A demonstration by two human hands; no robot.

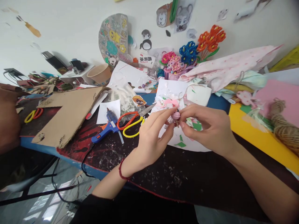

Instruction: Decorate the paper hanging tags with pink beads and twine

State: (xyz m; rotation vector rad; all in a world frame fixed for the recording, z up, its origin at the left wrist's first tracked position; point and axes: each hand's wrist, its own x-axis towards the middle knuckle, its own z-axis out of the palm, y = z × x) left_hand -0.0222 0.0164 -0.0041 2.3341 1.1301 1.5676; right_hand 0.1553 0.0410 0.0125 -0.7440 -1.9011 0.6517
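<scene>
Pink round piece sits between the two hands, which are close together with fingertips pinched on it from either side, above the white paper. The left hand has a dark red band at its wrist; the right hand curls in from the other side. Below them lies the dark tabletop, speckled with pale flecks. Green scraps are scattered on the white paper just beyond the fingers.

Near the left hand, scissors with one orange and one yellow handle lie beside a blue glue gun, whose tip rests over a small white sheet. Farther left is a cut piece of cardboard, with another person's arm at the edge of view. To the right, a yellow sheet lies near a bundle of twine.

Farther back stand orange flowers, blue flowers and pink flowers, before a white wall bearing cut-out pictures.
</scene>
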